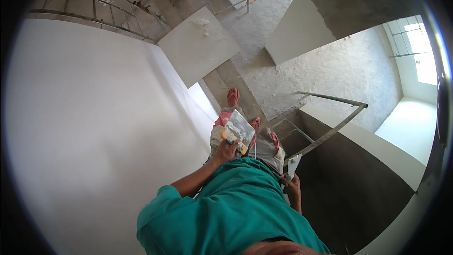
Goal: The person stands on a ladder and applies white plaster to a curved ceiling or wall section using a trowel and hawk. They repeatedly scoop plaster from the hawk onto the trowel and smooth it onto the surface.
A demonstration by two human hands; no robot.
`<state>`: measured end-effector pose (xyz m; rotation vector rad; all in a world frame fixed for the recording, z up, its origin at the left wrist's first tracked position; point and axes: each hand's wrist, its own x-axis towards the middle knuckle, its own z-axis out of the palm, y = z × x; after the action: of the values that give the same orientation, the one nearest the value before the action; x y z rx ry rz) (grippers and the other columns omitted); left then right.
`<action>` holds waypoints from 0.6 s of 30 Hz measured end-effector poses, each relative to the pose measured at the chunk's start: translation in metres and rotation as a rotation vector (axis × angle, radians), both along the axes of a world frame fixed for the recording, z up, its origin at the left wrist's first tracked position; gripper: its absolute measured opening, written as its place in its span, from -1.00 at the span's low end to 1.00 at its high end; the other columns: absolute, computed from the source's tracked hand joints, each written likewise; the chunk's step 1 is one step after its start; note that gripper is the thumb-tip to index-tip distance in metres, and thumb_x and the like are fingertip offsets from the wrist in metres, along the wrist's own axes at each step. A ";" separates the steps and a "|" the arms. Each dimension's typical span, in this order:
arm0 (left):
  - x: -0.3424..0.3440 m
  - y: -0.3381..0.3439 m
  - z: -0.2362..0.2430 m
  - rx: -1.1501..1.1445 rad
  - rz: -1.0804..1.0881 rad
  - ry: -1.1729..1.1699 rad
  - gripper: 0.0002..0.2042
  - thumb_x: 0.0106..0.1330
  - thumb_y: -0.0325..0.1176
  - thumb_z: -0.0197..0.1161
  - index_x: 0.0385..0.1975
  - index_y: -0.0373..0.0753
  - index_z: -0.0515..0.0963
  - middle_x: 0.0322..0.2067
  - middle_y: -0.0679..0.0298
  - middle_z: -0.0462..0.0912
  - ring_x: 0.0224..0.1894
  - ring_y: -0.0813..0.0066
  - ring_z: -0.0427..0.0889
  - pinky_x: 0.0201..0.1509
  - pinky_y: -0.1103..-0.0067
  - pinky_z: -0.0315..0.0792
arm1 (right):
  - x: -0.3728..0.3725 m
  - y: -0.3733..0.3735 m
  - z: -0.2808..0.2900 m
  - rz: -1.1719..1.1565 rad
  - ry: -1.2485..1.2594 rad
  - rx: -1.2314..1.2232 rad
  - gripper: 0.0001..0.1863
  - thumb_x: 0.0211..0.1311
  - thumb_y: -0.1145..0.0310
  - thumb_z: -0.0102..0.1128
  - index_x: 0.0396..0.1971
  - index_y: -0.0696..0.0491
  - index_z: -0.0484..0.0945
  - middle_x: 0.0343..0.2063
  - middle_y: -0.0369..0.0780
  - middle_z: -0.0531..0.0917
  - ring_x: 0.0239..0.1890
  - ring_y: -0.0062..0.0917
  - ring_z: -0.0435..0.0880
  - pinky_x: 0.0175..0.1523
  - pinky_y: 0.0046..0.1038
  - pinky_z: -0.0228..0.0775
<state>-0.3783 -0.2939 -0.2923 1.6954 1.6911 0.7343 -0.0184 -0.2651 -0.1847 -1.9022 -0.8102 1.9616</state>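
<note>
The left hand (pixel 227 150) grips a flat metal plastering trowel (pixel 239 130) by its yellow handle, held just above the knees. The right hand (pixel 292 184) is closed on a small putty knife (pixel 293 164). Both look stiff, light (wet filler could make them slippery); handles are the safest hold.

Flat grey plaster-smeared trowel (pixel 239 130) tilted at waist, small putty knife (pixel 293 164) pointing up

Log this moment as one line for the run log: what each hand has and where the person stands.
left hand: holds plaster hawk | right hand: holds putty knife | stance: on scaffold plank beside white wall
</note>
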 end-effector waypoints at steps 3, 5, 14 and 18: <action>-0.009 0.027 0.045 -0.684 0.331 -0.671 -0.59 0.13 -0.44 0.20 0.03 -0.28 0.46 -0.14 -0.03 0.56 -0.07 0.05 0.55 0.07 0.29 0.42 | -0.005 0.008 -0.013 -0.021 0.029 -0.041 -0.80 0.00 0.59 0.26 -0.33 0.11 0.51 -0.45 -0.33 0.60 -0.45 -0.65 0.56 -0.28 -0.56 0.40; -0.015 0.024 0.004 -0.246 0.178 -0.307 -0.63 0.19 -0.46 0.15 0.03 -0.28 0.46 -0.17 0.00 0.57 -0.11 0.09 0.56 0.04 0.30 0.43 | -0.017 0.020 -0.018 -0.011 0.008 -0.049 -0.83 0.04 0.55 0.27 -0.35 0.12 0.50 -0.48 -0.33 0.59 -0.46 -0.66 0.54 -0.30 -0.55 0.40; -0.073 0.058 -0.034 -0.521 0.189 -0.475 -0.70 0.34 -0.45 0.01 0.05 -0.22 0.47 -0.10 0.03 0.55 -0.09 0.18 0.56 0.02 0.38 0.43 | -0.053 0.038 -0.024 0.035 -0.058 -0.193 -0.71 -0.06 0.55 0.35 -0.27 0.13 0.52 -0.44 -0.31 0.60 -0.39 -0.62 0.58 -0.24 -0.49 0.45; -0.089 0.069 -0.024 -0.423 0.132 -0.424 -0.66 0.27 -0.48 0.07 0.06 -0.14 0.49 -0.03 0.04 0.53 0.02 0.10 0.51 0.12 0.37 0.38 | -0.077 0.058 -0.002 0.038 -0.081 -0.289 -0.78 -0.04 0.58 0.35 -0.35 0.13 0.54 -0.45 -0.29 0.63 -0.41 -0.59 0.61 -0.28 -0.50 0.45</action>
<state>-0.4676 -0.2244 -0.3162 1.0608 1.5302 0.6783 -0.0951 -0.2074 -0.1863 -2.1525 -0.6144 2.1346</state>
